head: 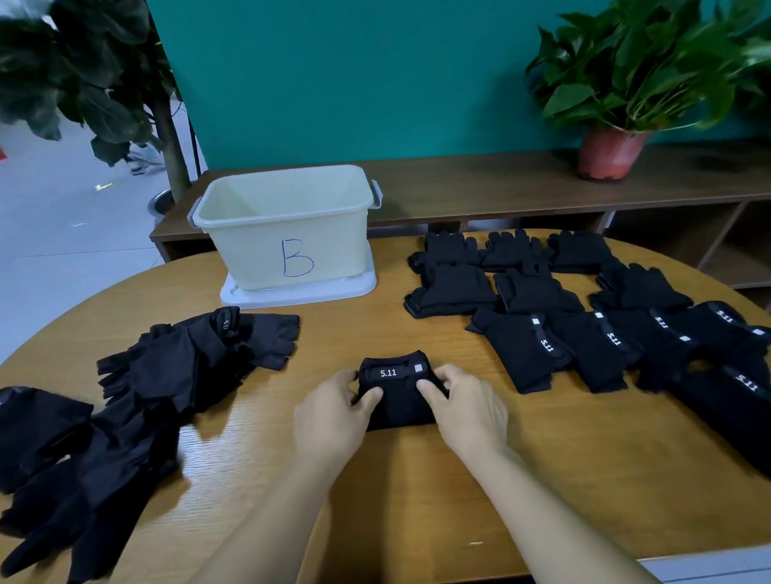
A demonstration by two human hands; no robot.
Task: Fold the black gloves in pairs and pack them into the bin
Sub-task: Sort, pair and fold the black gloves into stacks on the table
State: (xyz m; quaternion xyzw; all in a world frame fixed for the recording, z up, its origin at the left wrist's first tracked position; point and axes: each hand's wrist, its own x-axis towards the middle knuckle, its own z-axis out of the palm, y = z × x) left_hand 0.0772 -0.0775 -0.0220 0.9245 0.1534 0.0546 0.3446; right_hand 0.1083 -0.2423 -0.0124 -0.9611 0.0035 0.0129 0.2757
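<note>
A folded pair of black gloves (397, 391) with a "5.11" strap lies at the middle of the wooden table (430, 490). My left hand (332, 417) grips its left side, thumb on top. My right hand (463, 410) grips its right side the same way. The cream bin (286, 227) marked "B" stands on a white lid behind the pair, and it looks empty. Several folded glove pairs (599, 320) lie in rows on the right. A loose pile of unfolded black gloves (114, 431) spreads over the left.
A low wooden shelf (503, 183) runs behind the table against a teal wall. A potted plant (612, 146) stands on the shelf at the right. A tall leafy plant (96, 83) stands on the floor at the back left.
</note>
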